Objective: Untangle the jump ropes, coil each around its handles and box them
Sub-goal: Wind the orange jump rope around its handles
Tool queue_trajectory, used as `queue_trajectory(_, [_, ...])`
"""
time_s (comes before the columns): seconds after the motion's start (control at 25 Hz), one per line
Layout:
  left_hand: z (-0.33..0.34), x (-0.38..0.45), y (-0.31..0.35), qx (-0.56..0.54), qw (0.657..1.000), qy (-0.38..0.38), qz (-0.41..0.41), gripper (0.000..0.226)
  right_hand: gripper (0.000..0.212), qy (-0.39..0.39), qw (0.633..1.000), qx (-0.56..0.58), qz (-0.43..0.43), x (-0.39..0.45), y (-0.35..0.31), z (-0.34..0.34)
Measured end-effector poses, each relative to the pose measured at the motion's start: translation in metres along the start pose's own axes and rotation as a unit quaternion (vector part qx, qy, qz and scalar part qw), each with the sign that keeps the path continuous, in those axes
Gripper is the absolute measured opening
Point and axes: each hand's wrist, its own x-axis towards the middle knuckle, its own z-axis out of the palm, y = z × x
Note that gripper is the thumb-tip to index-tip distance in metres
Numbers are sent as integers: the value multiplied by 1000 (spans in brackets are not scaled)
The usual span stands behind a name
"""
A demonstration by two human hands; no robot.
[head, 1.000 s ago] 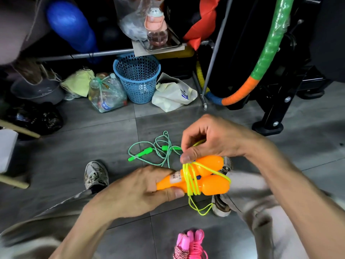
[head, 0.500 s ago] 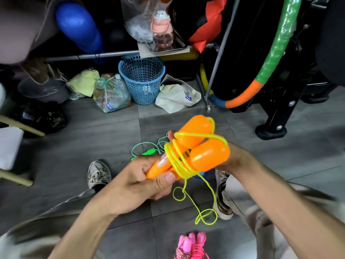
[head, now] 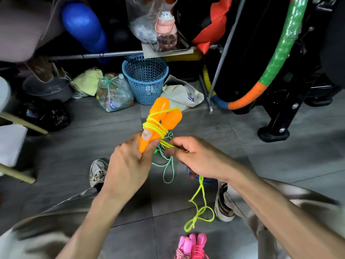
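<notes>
Coiling: handles [head: 160, 119] are clamped together in left hand [head: 128, 165] as a core | cord [head: 169, 144] is pinched taut by right hand [head: 196, 157] for winding | tail [head: 199, 206] hangs unwound.

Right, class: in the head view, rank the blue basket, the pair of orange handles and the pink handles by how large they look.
1. Blue basket, though it stands farther off, so it is truly bigger still.
2. Pair of orange handles, held nearer the camera.
3. Pink handles, partly cut off at the frame's bottom edge, so less sure.
</notes>
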Motion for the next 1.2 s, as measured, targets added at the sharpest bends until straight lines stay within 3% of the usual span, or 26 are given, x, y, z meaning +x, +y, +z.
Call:
queue_trajectory(0.08, [10,-2,-1,131,991,7,23,46,26,23,995,-97,7,-1,0,-2])
queue_trajectory(0.16, [19,-2,0,190,981,-13,25,40,20,29,985,-172,19,-3,0,-2])
queue_trajectory(0.36, [25,-1,1,135,984,-105,44,21,6,55,966,-254,8,-9,5,-8])
queue_trajectory(0.48, [28,-3,0,141,982,-116,38,21,8,65,953,-297,3,-9,8,-9])
queue_trajectory(0.68, [32,-8,0,235,955,-170,59,19,22,57,868,-475,-134,-7,5,-10])
queue_trajectory(0.76, [28,-5,1,237,949,-195,67,19,21,95,851,-488,-171,-8,-2,-15])
queue_trajectory(1.0, [14,-8,2,205,918,-309,145,15,30,6,919,-357,-168,-8,-15,-33])
queue_trajectory(1.2, [0,-9,1,135,899,-384,164,39,27,-127,972,-161,-114,7,-11,-36])
